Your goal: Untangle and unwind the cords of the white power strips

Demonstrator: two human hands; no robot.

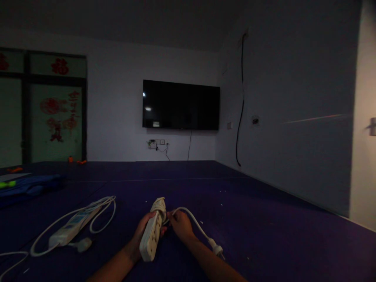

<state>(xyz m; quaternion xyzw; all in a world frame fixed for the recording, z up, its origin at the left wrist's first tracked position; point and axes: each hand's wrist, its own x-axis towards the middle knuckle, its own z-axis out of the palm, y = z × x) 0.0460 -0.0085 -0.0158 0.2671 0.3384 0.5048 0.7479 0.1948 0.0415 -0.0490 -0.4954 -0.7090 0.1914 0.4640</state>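
Observation:
A white power strip [150, 237] is tilted up in front of me, with its cord wound round the far end. My left hand [141, 231] is closed round its side, the fingertips showing past the right edge. Beside the wound end, my right hand [180, 223] pinches the white cord [196, 221]. From there the cord arcs over to the right and down to its plug [216, 247], which hangs near my right forearm. To the left lies a second power strip [75, 226] on the purple surface, its own cord looped loosely over it and a plug [84, 244] beside it.
Blue cloth [35, 184] with a bright green item [8, 184] lies at the far left. Small orange objects [81, 161] sit along the back edge. A television [180, 105] hangs on the wall above several sockets [160, 142]. A black cable [241, 111] runs down the right wall.

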